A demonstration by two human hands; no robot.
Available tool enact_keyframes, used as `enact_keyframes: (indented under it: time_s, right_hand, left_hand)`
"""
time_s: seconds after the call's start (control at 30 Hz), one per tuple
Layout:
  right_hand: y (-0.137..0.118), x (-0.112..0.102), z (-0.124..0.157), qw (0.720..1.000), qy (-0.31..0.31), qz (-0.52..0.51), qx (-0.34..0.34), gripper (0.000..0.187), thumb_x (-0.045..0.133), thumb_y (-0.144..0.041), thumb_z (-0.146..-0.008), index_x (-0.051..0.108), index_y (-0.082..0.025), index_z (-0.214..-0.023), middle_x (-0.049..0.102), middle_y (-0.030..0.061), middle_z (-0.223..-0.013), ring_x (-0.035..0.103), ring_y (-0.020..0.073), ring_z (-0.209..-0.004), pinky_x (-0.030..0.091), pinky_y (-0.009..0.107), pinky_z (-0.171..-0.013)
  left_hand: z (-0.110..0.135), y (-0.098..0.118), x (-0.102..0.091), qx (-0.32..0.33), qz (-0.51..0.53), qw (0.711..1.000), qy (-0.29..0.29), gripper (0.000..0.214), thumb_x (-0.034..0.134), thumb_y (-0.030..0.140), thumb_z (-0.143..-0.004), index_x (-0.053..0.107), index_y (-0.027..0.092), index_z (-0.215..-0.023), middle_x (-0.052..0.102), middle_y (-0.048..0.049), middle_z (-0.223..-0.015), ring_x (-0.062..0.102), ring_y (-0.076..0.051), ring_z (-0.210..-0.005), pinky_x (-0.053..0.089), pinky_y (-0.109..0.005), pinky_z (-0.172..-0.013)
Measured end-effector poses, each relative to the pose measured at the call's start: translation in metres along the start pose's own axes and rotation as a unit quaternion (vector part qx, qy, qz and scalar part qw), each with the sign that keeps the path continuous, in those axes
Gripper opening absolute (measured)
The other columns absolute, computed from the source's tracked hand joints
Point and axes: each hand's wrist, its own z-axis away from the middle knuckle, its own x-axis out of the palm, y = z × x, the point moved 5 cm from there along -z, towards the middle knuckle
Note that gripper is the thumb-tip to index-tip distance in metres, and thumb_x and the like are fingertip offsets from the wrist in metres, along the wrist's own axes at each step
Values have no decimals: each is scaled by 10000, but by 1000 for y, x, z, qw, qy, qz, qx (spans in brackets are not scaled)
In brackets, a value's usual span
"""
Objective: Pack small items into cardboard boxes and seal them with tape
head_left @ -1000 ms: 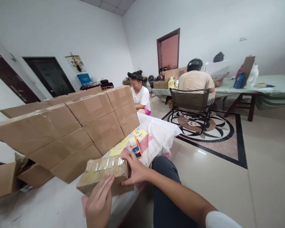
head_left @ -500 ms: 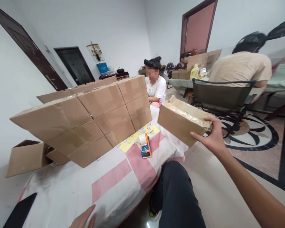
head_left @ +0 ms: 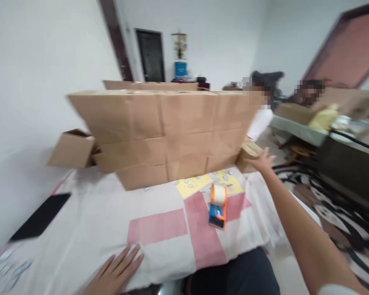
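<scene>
My right hand (head_left: 263, 160) reaches out at the right end of the stacked cardboard boxes. Its thumb rests against a small cardboard box (head_left: 246, 159) standing on the cloth beside the stack, and its fingers look spread past that box's end, somewhat blurred. Low in the view, my left hand (head_left: 115, 270) lies flat on the pink and white cloth (head_left: 155, 227), fingers apart. An orange and blue tape dispenser (head_left: 217, 206) with a pale roll lies on the cloth between my hands. The stack of taped cardboard boxes (head_left: 187, 141) stands in front of me.
An open cardboard box (head_left: 72, 149) leans by the left wall. A flat black object (head_left: 41, 216) lies at the left edge. Behind the stack's right end sits a person in white (head_left: 261, 121). Another person is farther back, near a table. A dark chair (head_left: 347, 164) stands at right.
My view has swung right to left, toward the stack. The small box, held up in my right hand before, now stands against the stack's right end. My left hand has come down flat on the cloth.
</scene>
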Motion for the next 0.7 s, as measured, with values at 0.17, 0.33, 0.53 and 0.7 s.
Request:
enact_keyframes:
  time_s: [0.17, 0.33, 0.53, 0.7]
  right_hand:
    - [-186, -21, 101, 941, 162, -130, -266, 479, 649, -372, -772, 556, -167, -1195, 578, 206, -1197, 532, 368, -1187, 429, 518, -1001]
    - [-403, 29, 302, 801, -143, -191, -549, 230, 536, -245, -895, 569, -220, -1122, 605, 123, -1220, 614, 262, -1101, 525, 412, -931]
    - [-617, 143, 331, 819, -221, -221, -481, 512, 502, -154, -838, 468, -140, -1348, 499, 178, -1429, 487, 294, -1317, 423, 467, -1115]
    - [-693, 210, 283, 880, -310, -166, -320, 515, 545, -97, -760, 488, -114, -1272, 625, 169, -1180, 638, 266, -1014, 557, 415, -876]
  left_hand:
    - [-33, -4, -84, 12, 12, 999, 31, 181, 572, 271, -892, 747, 230, -910, 779, -79, -963, 726, -269, -929, 516, -373, -875]
    - [-60, -64, -130, -12, 61, 985, 162, 198, 510, 193, -905, 707, 210, -884, 765, -57, -954, 709, -210, -869, 473, -279, -738]
    - [-32, -115, -91, -4, 115, 970, 213, 182, 522, 253, -948, 691, 218, -890, 757, -19, -937, 708, -194, -848, 458, -275, -684]
    - [-21, -139, -76, 23, 114, 964, 238, 180, 512, 265, -977, 669, 211, -908, 745, -5, -974, 697, -176, -901, 455, -275, -712]
